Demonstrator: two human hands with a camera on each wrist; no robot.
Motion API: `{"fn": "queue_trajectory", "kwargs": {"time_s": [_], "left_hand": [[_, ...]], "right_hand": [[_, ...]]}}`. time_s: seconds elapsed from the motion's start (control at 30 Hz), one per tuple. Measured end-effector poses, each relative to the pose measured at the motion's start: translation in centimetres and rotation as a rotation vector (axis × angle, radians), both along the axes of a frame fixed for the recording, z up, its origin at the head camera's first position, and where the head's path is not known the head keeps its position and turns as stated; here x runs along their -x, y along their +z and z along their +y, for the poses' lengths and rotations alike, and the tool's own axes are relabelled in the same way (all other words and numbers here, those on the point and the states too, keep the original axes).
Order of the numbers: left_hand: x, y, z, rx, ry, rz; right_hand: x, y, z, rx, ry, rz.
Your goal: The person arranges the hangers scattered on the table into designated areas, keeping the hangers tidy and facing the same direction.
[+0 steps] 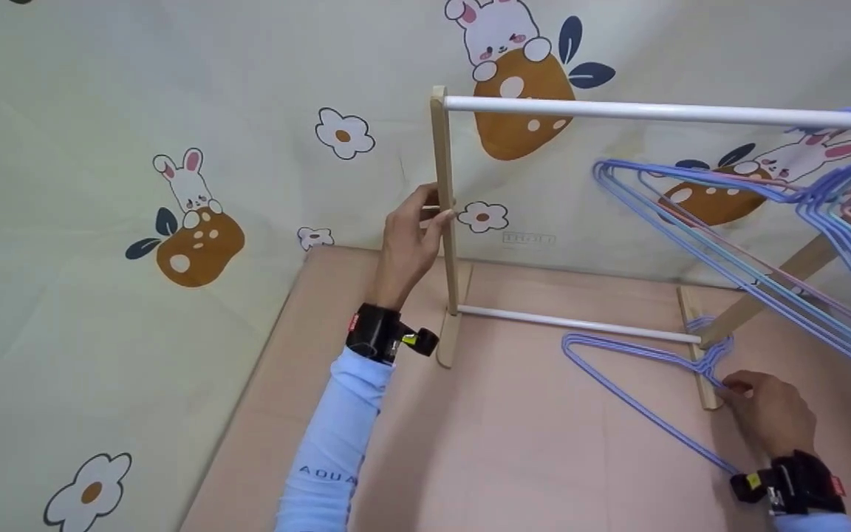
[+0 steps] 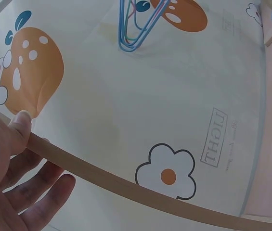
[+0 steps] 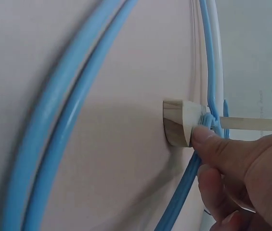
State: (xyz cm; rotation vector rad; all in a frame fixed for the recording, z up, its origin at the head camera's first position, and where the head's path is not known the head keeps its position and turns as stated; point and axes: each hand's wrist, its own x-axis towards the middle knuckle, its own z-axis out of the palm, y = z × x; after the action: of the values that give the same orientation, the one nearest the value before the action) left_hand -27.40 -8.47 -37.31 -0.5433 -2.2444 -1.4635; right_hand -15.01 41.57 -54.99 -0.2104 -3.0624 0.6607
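A small clothes rack has a light wooden upright (image 1: pixel 442 155) that my left hand (image 1: pixel 411 240) grips partway up. In the left wrist view the thumb lies on the near side of that upright, with fingers behind it. Low at the right, my right hand (image 1: pixel 774 415) pinches blue clothes hangers (image 3: pixel 176 202) between thumb and fingers. These hangers lie by the lower white rod, near the rack's right wooden foot (image 3: pixel 175 122); where their hooks rest is partly hidden. More blue, pink and green hangers (image 1: pixel 813 196) hang from the upper white rod (image 1: pixel 654 111).
The rack stands on a pink surface (image 1: pixel 529 443) against pale walls printed with rabbits and flowers. Its lower white rod (image 1: pixel 580 323) joins the two sides near the base. The hanging hangers jut out above my right hand.
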Motion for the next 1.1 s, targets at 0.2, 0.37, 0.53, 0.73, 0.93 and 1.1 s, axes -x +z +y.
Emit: {"fn": "queue_trajectory", "kwargs": {"time_s": [0.2, 0.37, 0.53, 0.73, 0.93, 1.1], "left_hand": [[0.00, 0.07, 0.01, 0.000, -0.001, 0.000], [-0.07, 0.10, -0.01, 0.022, 0.009, 0.014], [-0.07, 0.00, -0.08, 0.041, 0.016, 0.027], [0.01, -0.02, -0.13, 0.044, 0.010, 0.023], [0.05, 0.01, -0.12, 0.039, 0.003, 0.018], [0.09, -0.01, -0.09, 0.024, -0.009, 0.015]], "right_hand": [[-0.15, -0.23, -0.06, -0.017, -0.004, 0.039], [-0.19, -0.45, -0.15, -0.015, -0.015, 0.060], [-0.23, -0.53, -0.14, -0.019, -0.024, 0.058], [-0.30, -0.59, -0.11, -0.012, -0.043, 0.041], [-0.33, -0.43, -0.04, -0.004, -0.053, 0.061], [-0.36, -0.24, 0.13, 0.027, -0.065, 0.056]]}}
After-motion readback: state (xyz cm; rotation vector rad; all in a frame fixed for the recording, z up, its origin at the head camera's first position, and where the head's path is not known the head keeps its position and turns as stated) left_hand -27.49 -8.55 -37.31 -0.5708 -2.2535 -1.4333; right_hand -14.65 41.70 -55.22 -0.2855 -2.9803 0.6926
